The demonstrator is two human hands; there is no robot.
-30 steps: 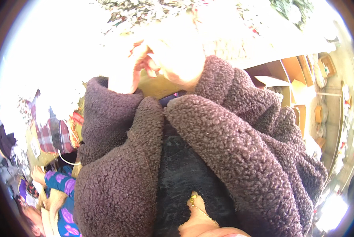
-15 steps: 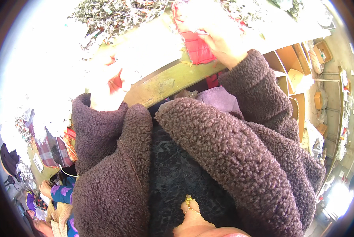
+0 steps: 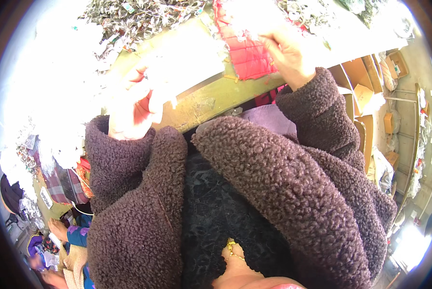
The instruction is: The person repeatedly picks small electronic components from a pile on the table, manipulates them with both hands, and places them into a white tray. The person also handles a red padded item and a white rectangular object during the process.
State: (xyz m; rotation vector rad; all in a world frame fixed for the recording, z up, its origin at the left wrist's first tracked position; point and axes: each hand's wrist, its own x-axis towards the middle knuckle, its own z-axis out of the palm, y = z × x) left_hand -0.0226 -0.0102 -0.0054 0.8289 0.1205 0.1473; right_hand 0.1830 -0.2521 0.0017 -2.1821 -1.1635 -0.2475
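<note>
My right hand (image 3: 289, 52) is over the table at the right, its thumb and fingers pinched together just above a red quilted cloth piece (image 3: 248, 59). Whitish glare at the fingertips hides what they hold, if anything. Farther left, my left hand (image 3: 138, 111) is raised near the table's front edge with its fingers curled in. Strong light washes out its fingertips, so anything between them cannot be made out. Bare tabletop wood (image 3: 196, 107) runs along the near edge between the hands.
A heap of tangled pale strips (image 3: 139, 19) lies at the back left, and a smaller heap (image 3: 310, 13) at the back right. Cardboard boxes (image 3: 358, 72) stand right of the table. At the lower left, a co-worker's hand (image 3: 58, 230) shows beside piled cloth.
My right hand has moved slightly right, off the red cloth's right part, showing more of it. My left hand stays nearly in place, fingers still curled.
</note>
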